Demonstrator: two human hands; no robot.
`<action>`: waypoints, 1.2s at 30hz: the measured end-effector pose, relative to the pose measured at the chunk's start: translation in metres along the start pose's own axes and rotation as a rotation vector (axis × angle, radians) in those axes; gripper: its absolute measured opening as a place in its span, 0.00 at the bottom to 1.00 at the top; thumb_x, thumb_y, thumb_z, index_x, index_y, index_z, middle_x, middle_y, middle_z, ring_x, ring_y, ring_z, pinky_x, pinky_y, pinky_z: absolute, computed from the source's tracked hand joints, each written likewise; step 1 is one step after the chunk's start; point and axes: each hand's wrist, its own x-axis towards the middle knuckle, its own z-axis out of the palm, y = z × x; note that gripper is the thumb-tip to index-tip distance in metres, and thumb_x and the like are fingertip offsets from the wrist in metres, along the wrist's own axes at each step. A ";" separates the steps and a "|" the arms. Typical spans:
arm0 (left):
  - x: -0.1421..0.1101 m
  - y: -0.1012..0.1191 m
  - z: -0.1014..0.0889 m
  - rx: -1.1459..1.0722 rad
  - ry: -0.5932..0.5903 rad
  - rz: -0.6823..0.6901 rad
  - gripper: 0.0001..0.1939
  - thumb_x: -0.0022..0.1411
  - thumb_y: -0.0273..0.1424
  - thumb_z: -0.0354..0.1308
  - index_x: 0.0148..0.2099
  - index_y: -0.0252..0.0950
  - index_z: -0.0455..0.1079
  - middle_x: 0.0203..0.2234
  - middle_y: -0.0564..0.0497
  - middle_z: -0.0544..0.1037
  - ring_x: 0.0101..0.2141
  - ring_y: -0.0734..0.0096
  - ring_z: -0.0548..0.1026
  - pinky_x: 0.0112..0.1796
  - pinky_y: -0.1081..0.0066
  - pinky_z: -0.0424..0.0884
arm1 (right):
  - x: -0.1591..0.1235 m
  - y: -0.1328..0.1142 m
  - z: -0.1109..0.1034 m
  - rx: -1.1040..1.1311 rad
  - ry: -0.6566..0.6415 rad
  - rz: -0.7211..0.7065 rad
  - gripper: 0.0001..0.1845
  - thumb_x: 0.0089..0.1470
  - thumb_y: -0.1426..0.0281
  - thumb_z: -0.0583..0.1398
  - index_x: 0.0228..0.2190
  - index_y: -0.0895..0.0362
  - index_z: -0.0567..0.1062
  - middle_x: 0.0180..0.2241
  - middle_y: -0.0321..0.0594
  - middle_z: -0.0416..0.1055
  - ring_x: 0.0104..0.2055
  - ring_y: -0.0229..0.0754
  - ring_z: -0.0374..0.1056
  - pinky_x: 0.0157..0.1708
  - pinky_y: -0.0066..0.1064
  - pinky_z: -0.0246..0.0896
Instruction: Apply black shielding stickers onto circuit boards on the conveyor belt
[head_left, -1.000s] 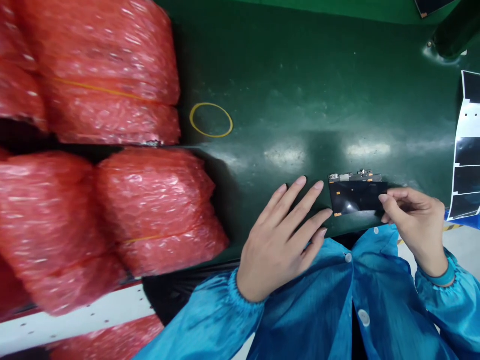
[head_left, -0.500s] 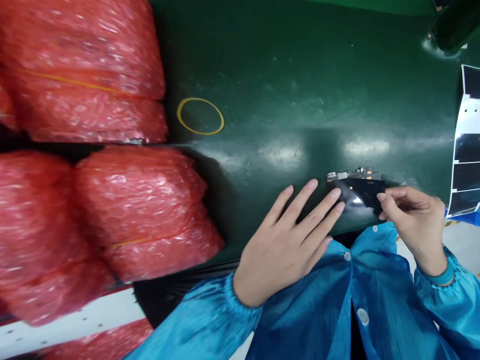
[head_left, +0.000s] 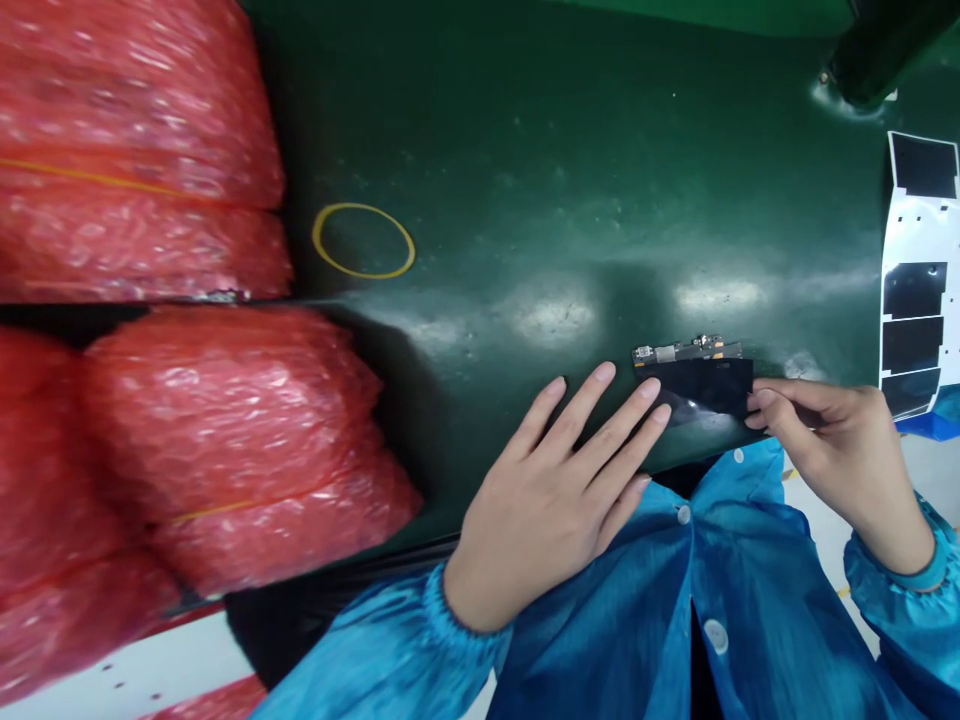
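Head view: the left hand (head_left: 551, 490) is palm down with its fingers spread apart, and two fingertips are over the left end of a black sheet (head_left: 709, 382). Whether they press on it, I cannot tell. The right hand (head_left: 829, 430), at about three o'clock from the sheet, has thumb and finger pinched together on its right end.

One second ago the left fingers were only beside the sheet, and orange patches were visible on its left end; now these are not seen. I judge that the sheet is therefore controlled from both ends, the left perhaps steadied, the right guided. It is between the hands, near the front edge of the green surface (head_left: 517, 190). Along its twelve o'clock side runs a circuit strip (head_left: 675, 352).

Farther out, a yellow rubber band (head_left: 318, 238) lies at ten o'clock, a red bubble bag (head_left: 240, 420) at nine, and a white sheet with black rectangles (head_left: 909, 235) at two.

No brand or writing can be read; the marks on the strip are too small.
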 end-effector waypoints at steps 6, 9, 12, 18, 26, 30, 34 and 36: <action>-0.001 -0.001 0.001 -0.011 -0.004 -0.003 0.27 0.74 0.34 0.55 0.72 0.36 0.65 0.67 0.45 0.72 0.72 0.42 0.59 0.71 0.45 0.55 | 0.004 0.006 -0.007 -0.181 0.066 -0.051 0.15 0.65 0.62 0.61 0.37 0.52 0.88 0.29 0.39 0.85 0.28 0.46 0.81 0.31 0.34 0.75; -0.001 -0.001 0.002 -0.014 -0.013 -0.004 0.27 0.74 0.35 0.54 0.72 0.37 0.65 0.67 0.45 0.72 0.72 0.42 0.60 0.71 0.44 0.55 | 0.002 0.011 -0.013 -0.280 0.169 -0.097 0.15 0.66 0.63 0.61 0.37 0.52 0.88 0.27 0.39 0.83 0.27 0.45 0.80 0.30 0.34 0.73; -0.002 -0.001 0.003 -0.015 -0.026 -0.012 0.26 0.75 0.37 0.53 0.72 0.38 0.66 0.67 0.46 0.72 0.72 0.44 0.59 0.71 0.45 0.53 | -0.006 0.011 -0.001 -0.334 0.261 -0.302 0.16 0.70 0.65 0.57 0.46 0.54 0.85 0.37 0.42 0.85 0.38 0.47 0.82 0.40 0.38 0.76; -0.005 -0.001 0.006 -0.050 -0.005 -0.055 0.25 0.78 0.41 0.49 0.70 0.39 0.69 0.67 0.49 0.73 0.73 0.51 0.57 0.73 0.52 0.47 | -0.017 0.008 0.062 -0.611 -0.058 -0.674 0.39 0.71 0.51 0.51 0.71 0.63 0.61 0.74 0.51 0.55 0.77 0.62 0.45 0.73 0.63 0.43; -0.005 -0.003 0.009 -0.050 0.028 -0.059 0.23 0.78 0.38 0.49 0.68 0.42 0.71 0.67 0.53 0.73 0.72 0.52 0.60 0.73 0.55 0.48 | -0.014 0.037 0.044 -0.716 -0.074 -0.514 0.41 0.70 0.57 0.53 0.75 0.59 0.50 0.77 0.45 0.46 0.79 0.64 0.36 0.74 0.68 0.32; -0.004 -0.006 0.005 0.036 0.024 0.006 0.24 0.74 0.31 0.51 0.69 0.39 0.70 0.68 0.52 0.72 0.72 0.48 0.60 0.71 0.50 0.52 | -0.012 0.048 0.040 -0.685 0.057 -0.470 0.41 0.69 0.62 0.53 0.76 0.60 0.46 0.77 0.49 0.45 0.79 0.66 0.36 0.72 0.72 0.32; 0.007 0.000 0.000 0.044 0.076 -0.003 0.22 0.72 0.27 0.53 0.65 0.38 0.72 0.66 0.48 0.73 0.70 0.50 0.63 0.69 0.48 0.60 | 0.000 0.057 0.042 -0.533 0.173 -0.483 0.41 0.70 0.65 0.52 0.77 0.56 0.43 0.77 0.51 0.48 0.79 0.64 0.40 0.72 0.70 0.40; 0.019 0.006 0.001 0.028 0.093 -0.030 0.21 0.71 0.28 0.57 0.65 0.39 0.71 0.67 0.45 0.72 0.69 0.50 0.65 0.67 0.48 0.65 | 0.012 0.059 0.044 -0.400 0.235 -0.491 0.38 0.71 0.66 0.51 0.76 0.52 0.46 0.76 0.48 0.52 0.78 0.60 0.44 0.73 0.66 0.44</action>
